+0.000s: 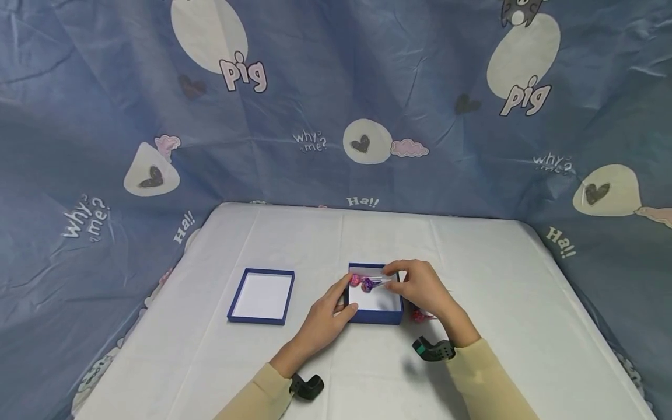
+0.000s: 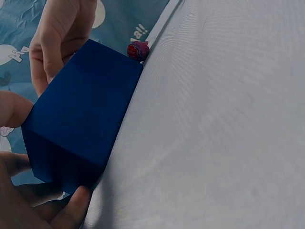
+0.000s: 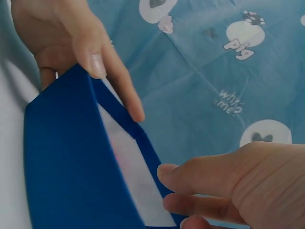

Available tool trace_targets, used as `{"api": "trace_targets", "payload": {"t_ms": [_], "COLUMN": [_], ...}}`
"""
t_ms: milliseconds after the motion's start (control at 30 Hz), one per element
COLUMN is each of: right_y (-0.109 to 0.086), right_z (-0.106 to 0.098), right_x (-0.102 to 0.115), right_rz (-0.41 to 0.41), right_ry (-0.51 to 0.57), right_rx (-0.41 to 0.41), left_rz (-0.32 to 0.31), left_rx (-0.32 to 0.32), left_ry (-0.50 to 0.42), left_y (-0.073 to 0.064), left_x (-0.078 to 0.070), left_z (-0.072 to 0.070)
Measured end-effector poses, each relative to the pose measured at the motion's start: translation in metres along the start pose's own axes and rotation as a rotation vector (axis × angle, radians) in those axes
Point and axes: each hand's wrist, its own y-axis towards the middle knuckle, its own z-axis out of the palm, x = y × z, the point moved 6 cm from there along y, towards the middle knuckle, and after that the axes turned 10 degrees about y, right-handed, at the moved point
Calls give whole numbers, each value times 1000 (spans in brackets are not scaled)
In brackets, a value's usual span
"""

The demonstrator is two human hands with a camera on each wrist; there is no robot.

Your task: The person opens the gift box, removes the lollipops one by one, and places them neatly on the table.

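A blue box [image 1: 375, 317] with a white inside stands uncovered on the table. Inside it lie a pink lollipop [image 1: 355, 280] and a purple lollipop [image 1: 367, 285], their sticks pointing right. My left hand [image 1: 325, 315] grips the box's left side, thumb at the front corner and fingers along the wall. Over the box's right edge is my right hand [image 1: 420, 284], its thumb and index finger apart beside the stick ends. In the right wrist view, nothing shows between those fingertips [image 3: 167, 175]. Another wrapped lollipop [image 1: 418, 315] lies right of the box, partly hidden under the right forearm.
A shallow blue lid [image 1: 256, 320] with a white inside lies on the left of the white-covered table [image 1: 325, 239]. Behind the table hangs a blue printed curtain [image 1: 294, 93]. Each wrist wears a black band-like device [image 1: 433, 349].
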Motion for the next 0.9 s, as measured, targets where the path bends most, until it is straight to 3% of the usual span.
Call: {"api": "trace_targets", "payload": {"t_ms": [567, 900], "right_y": [4, 6], "right_z": [23, 32], "right_x": [-8, -13], "right_rz": [18, 31], "right_ry": [-77, -140], "right_rx": [67, 66], "left_rz": [-2, -7], "left_rx": [1, 20], "left_ry": [17, -15], "left_y": [1, 1], "left_x": [-1, 0], "left_z": [0, 1]}}
